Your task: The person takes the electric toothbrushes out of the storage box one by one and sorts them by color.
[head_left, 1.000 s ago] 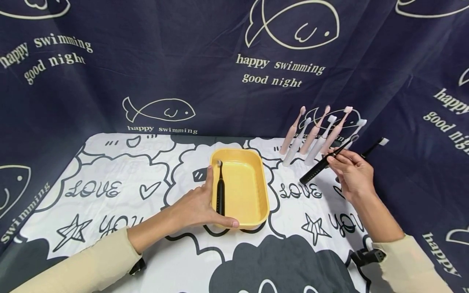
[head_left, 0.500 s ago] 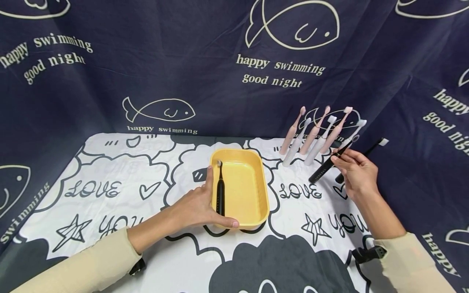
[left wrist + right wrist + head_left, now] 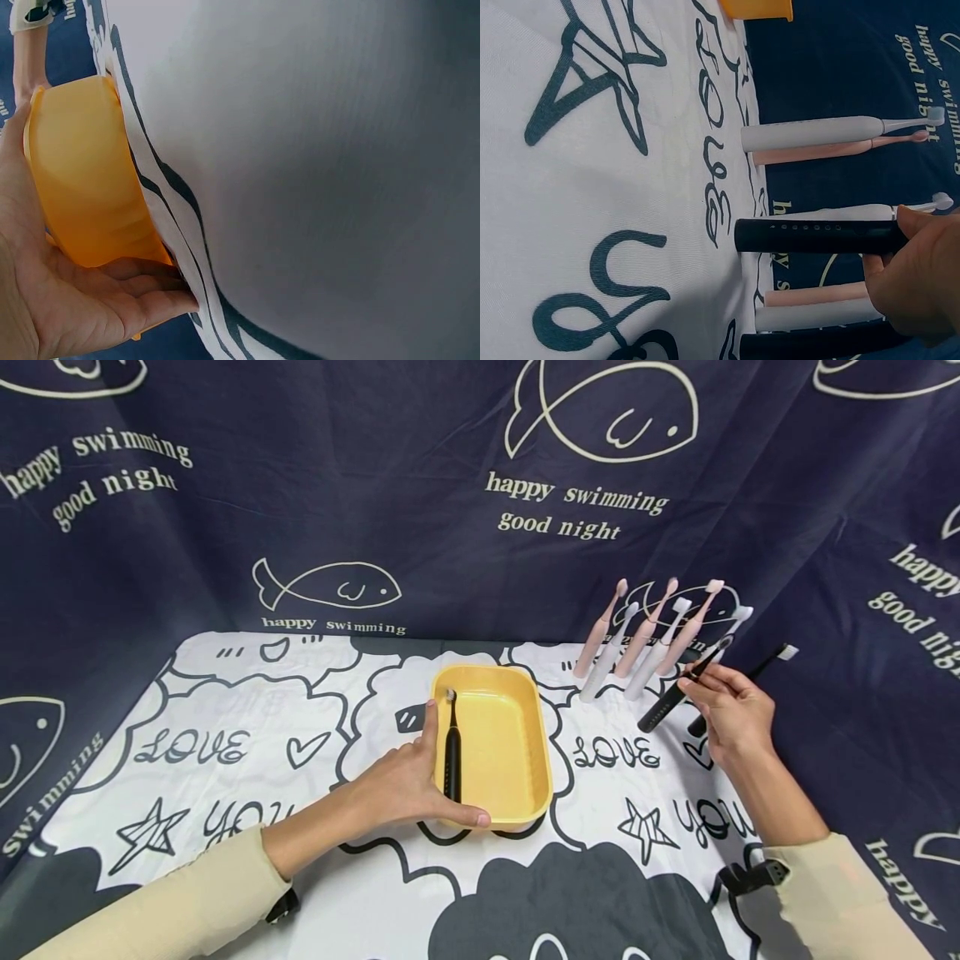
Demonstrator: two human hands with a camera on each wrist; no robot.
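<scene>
My right hand (image 3: 733, 714) pinches a black electric toothbrush (image 3: 663, 707) near its neck, head end up and leaning right, with its base low over the cloth. In the right wrist view the toothbrush handle (image 3: 817, 236) shows a row of small marks, and its base is right at the cloth. My left hand (image 3: 397, 781) holds a yellow tray (image 3: 545, 752) at its near left corner, thumb on the front rim and index finger along the left side. Another black toothbrush (image 3: 452, 760) lies inside the tray, along its left wall.
Pink toothbrushes (image 3: 592, 647) and white toothbrushes (image 3: 651, 667) stand upright in staggered rows at the right back. One more black toothbrush (image 3: 763, 667) stands behind my right hand. A patterned white cloth (image 3: 225, 718) covers the table, with a dark blue curtain (image 3: 420, 485) behind.
My right hand has moved a little to the right with the black toothbrush, bringing it in among the standing ones. My left hand and the tray stay put.
</scene>
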